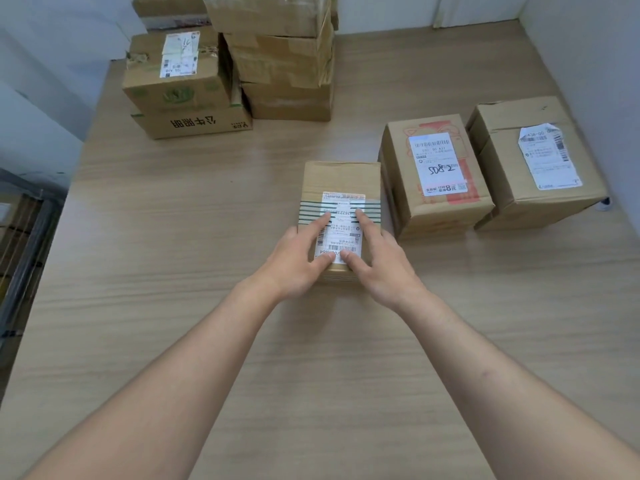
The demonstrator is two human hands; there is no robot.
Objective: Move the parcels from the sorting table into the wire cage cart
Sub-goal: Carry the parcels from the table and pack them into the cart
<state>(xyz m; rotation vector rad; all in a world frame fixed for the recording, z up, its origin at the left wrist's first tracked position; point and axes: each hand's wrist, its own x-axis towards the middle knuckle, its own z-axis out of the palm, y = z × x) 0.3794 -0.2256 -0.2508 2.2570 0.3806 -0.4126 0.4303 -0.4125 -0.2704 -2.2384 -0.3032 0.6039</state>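
Note:
A small cardboard parcel [341, 181] with green stripes and a white label lies in the middle of the wooden sorting table [173, 271]. My left hand [298, 258] rests on its near left side, fingers spread over the label. My right hand [379, 261] lies on its near right side, fingers apart too. Both hands touch the parcel's top and edges; the parcel sits flat on the table. The wire cage cart [24, 244] shows at the left edge, below table level.
Two taller parcels [433, 174] [533, 157] stand just right of the small one. At the back left is a labelled box on a printed carton [187, 95], beside a stack of several boxes [284, 53]. White walls close the left, back and right.

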